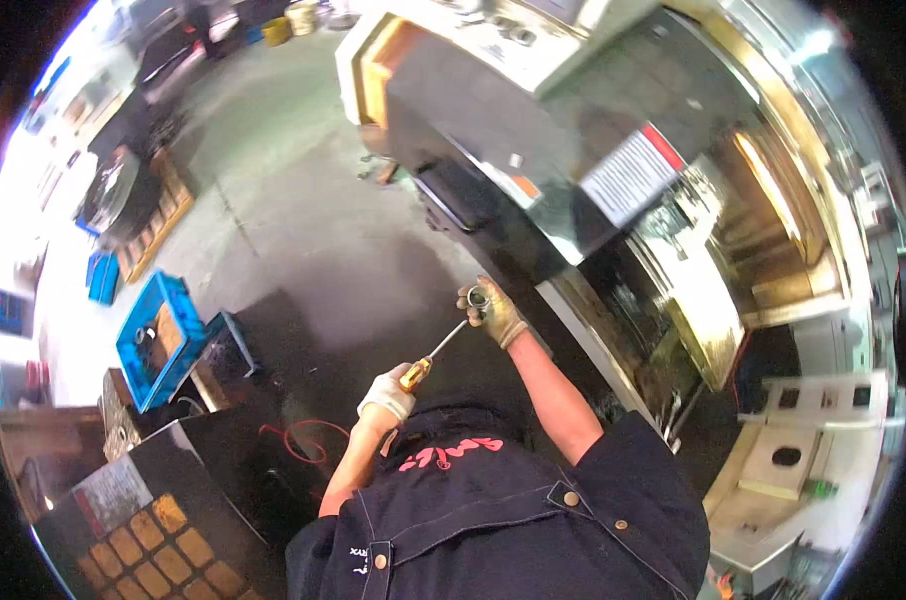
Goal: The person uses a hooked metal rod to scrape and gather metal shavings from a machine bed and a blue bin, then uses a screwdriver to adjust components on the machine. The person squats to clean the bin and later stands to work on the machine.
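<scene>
In front of my body, my left hand [386, 395], in a pale work glove, is closed around a screwdriver [414, 376] with a yellow handle. Its thin metal shaft slants up to the right. My right hand [503, 322], in a soiled glove, grips a small metal ring-shaped part [479, 298] between thumb and fingers. The tip of the shaft reaches the lower edge of this ring; whether it touches the metal or goes inside is too small to tell. Both hands are in the air above the dark floor.
A large dark machine with a white and red placard [633, 175] stands at the right, its lit work area [688, 270] beside it. On the left are a blue crate [138, 375] with parts, a wooden pallet [163, 225] and a red hose [303, 440].
</scene>
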A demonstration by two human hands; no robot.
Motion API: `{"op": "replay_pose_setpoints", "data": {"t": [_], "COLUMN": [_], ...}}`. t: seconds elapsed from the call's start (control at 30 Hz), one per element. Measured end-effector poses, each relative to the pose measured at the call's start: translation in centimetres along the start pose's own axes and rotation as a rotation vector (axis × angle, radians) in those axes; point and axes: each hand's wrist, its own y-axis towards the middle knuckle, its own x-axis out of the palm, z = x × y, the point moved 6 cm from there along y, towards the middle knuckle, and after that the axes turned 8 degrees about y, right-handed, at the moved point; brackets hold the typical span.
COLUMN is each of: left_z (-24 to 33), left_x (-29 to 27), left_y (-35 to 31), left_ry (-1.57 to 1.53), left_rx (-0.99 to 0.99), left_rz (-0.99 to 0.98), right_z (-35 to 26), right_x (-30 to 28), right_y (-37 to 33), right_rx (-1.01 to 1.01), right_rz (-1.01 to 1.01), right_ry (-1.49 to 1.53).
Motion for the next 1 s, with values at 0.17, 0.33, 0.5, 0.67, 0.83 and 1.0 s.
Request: {"op": "replay_pose_setpoints", "data": {"t": [0.17, 0.33, 0.5, 0.67, 0.83, 1.0], "left_z": [9.6, 11.7, 13.6, 13.2, 15.5, 14.4], "left_x": [2.6, 6.9, 9.1, 9.6, 7.3, 2.3], "left_y": [-1.9, -2.8, -2.1, -0.5, 1.1, 6.8], "left_ry": [0.408, 0.337, 0.286, 0.198, 0.12, 0.115], "left_rx": [-0.058, 0.065, 0.046, 0.208, 0.405, 0.487], "left_rz": [-0.142, -0.215, -0.156, -0.053, -0.079, -0.046], "right_z": [-3.6, -4.5, -6.8, -9.3, -6.1, -11.9], "right_x": [-7.6, -13.2, -17.4, -18.9, -21.8, -14.8], "right_y": [-7.8, -11.0, -13.1, -14.6, -11.0, -5.8], "right_rx": [-0.18, -0.239, -0.372, -0.151, -0.441, -0.55], "right_rz": [0.135, 0.106, 0.127, 0.48, 0.349, 0.175], "right_ry": [-0.058, -0.019, 0.105, -0.257, 0.569, 0.646]}}
